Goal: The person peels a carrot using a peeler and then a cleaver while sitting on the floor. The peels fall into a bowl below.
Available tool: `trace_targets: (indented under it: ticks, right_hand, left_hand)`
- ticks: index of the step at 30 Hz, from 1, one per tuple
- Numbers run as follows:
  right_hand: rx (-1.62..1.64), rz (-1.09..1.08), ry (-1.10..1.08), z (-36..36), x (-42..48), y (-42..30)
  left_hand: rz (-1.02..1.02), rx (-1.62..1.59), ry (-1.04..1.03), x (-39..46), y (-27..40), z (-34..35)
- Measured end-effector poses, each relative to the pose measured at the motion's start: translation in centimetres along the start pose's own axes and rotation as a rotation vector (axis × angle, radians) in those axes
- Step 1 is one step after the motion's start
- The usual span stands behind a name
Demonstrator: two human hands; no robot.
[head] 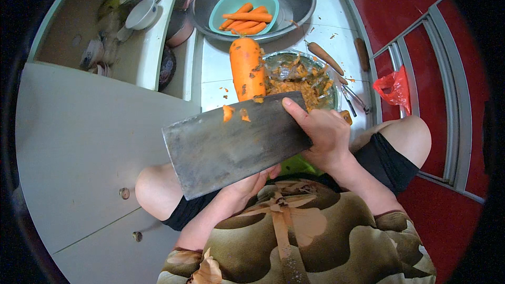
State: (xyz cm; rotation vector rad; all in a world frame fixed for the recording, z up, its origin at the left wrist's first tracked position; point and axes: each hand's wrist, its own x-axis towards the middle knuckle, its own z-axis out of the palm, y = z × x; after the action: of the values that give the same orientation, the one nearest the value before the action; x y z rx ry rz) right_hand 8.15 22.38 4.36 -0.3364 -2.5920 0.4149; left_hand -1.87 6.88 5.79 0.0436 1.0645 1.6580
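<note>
My right hand point(327, 134) grips a wide Chinese cleaver point(232, 146), with the thumb laid along the flat of its dark blade. Two bits of orange peel cling near the blade's upper edge. Just beyond that edge rises a thick carrot point(247, 69), partly scraped and dotted with dark spots; its lower end is hidden behind the blade. Under the cleaver is my left hand point(252, 185), mostly covered, so whether it holds the carrot cannot be seen. A bowl lined with clear plastic point(335, 94) and filled with carrot peelings stands behind the blade.
A large metal basin point(303, 12) holds a mint-green plastic bowl point(215, 15) with several peeled carrots point(246, 17). Unpeeled carrots point(325, 57) and a peeler-like tool point(355, 98) lie rightward. An open cabinet with dishes point(141, 14) flanks the left; a red plastic bag point(394, 86) hangs right.
</note>
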Motion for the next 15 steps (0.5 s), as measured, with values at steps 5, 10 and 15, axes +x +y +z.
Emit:
trace_targets:
  ticks: [5,10,15]
  right_hand:
    - [-0.019,0.018,0.066,0.5,0.1,0.7]
    - [-0.019,0.030,0.044,0.5,0.1,0.6]
    - [0.110,0.119,-0.129,-0.5,0.4,0.1]
  left_hand:
    - [0.030,-0.033,-0.114,0.0,-0.2,-0.9]
    - [-0.021,-0.151,-0.161,0.1,-0.1,-1.3]
    - [-0.090,-0.119,0.135,0.2,1.0,0.1]
